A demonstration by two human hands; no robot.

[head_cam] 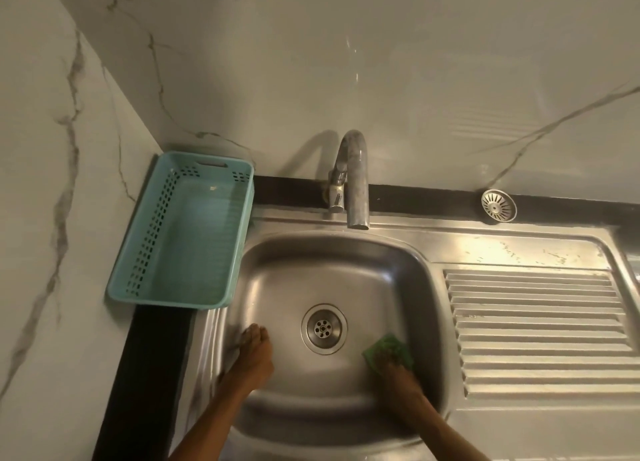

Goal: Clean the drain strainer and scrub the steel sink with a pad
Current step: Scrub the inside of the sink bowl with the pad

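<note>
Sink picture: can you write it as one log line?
step: scrub sink | right hand: presses pad | left hand: on basin floor | strainer: out, on ledge

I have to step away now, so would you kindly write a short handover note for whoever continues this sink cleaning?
Left hand: open, fingertips resting on the sink basin floor, left of the drain.
Right hand: presses the green scrub pad on the basin floor, right of the drain.
Drain strainer: out of the drain, lying on the black ledge behind the drainboard.
Tap: no water running.
Done: strainer removed.
Left: finish scrubbing the basin; refit the strainer.
</note>
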